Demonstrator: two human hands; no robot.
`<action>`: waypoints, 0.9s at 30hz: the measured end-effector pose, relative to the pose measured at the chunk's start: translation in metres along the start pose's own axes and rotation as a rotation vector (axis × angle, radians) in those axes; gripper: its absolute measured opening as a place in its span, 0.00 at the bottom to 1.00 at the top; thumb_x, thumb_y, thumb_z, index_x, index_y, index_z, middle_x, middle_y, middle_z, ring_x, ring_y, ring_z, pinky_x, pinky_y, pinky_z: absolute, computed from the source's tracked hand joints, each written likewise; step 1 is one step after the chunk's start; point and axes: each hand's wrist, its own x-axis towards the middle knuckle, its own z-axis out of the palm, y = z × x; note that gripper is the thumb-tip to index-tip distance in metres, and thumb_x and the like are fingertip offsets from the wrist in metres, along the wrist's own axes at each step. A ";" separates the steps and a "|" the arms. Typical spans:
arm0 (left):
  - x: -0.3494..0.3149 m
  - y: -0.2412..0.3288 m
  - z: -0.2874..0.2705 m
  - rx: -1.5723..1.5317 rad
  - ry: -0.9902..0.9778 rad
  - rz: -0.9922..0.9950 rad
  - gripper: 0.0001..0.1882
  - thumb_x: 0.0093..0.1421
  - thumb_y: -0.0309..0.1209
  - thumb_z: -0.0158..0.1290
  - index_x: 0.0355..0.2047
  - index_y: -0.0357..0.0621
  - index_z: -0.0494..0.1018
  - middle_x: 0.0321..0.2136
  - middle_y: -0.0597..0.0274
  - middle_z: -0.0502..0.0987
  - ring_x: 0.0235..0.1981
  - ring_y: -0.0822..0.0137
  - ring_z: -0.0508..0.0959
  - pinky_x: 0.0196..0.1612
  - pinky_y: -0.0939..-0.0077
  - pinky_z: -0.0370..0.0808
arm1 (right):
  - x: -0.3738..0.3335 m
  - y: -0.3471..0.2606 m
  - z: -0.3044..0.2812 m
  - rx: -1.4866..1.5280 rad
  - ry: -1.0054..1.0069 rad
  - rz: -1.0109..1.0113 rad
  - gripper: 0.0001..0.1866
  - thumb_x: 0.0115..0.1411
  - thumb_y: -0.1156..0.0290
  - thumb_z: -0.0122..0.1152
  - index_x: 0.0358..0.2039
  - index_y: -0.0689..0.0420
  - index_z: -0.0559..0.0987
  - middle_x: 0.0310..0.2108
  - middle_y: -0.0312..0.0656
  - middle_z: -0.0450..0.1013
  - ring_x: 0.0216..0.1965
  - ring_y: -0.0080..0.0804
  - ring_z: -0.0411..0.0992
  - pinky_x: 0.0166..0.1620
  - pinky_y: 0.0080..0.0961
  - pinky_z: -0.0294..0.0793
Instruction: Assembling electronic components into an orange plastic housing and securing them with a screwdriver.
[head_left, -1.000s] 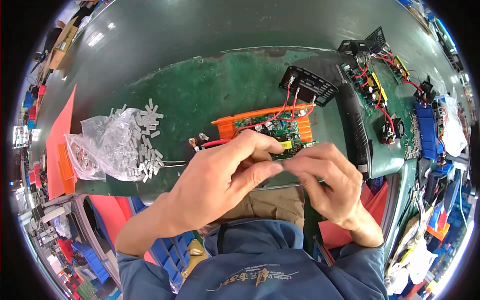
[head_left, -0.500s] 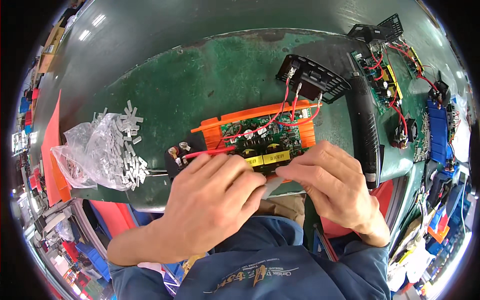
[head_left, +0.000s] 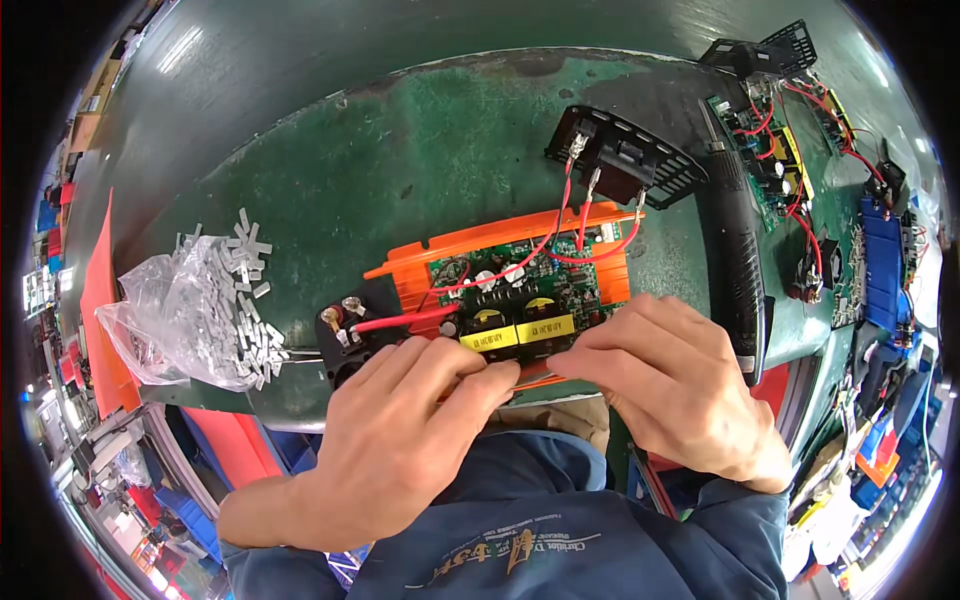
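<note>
The board sits in its orange case on the counter, directly in front of the person. The left hand has its fingers curled at the near edge, and the right hand has its fingertips drawn together just beside them. Each grip is narrow; I cannot tell whether either holds anything, since the fingers hide it.

Good work here probably means small fingertip movements along that edge, the left hand steadying while the right adjusts, with no pressing on the yellow-labelled coils close by. The thin red wires to the black panel and the thick red lead deserve slack, as a tug could strain their joints.
</note>
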 end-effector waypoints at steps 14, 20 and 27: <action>-0.004 0.004 0.001 0.038 -0.040 -0.017 0.21 0.50 0.23 0.71 0.46 0.42 0.81 0.37 0.60 0.79 0.32 0.58 0.80 0.32 0.64 0.74 | -0.022 0.002 -0.014 -0.020 0.206 0.120 0.18 0.43 0.82 0.70 0.39 0.60 0.85 0.35 0.43 0.79 0.31 0.40 0.78 0.33 0.33 0.78; -0.013 0.004 0.010 0.025 0.033 -0.012 0.22 0.50 0.21 0.70 0.46 0.41 0.81 0.36 0.59 0.79 0.32 0.58 0.80 0.32 0.64 0.74 | -0.065 0.002 -0.031 -0.116 0.407 0.264 0.14 0.50 0.88 0.69 0.38 0.62 0.83 0.34 0.48 0.80 0.32 0.39 0.78 0.35 0.30 0.77; -0.005 0.009 0.020 0.015 0.129 0.077 0.20 0.54 0.18 0.62 0.49 0.37 0.80 0.37 0.55 0.82 0.35 0.57 0.82 0.37 0.64 0.77 | -0.115 -0.008 -0.054 -0.276 0.528 0.494 0.11 0.54 0.94 0.63 0.37 0.68 0.82 0.33 0.47 0.78 0.35 0.35 0.75 0.39 0.27 0.72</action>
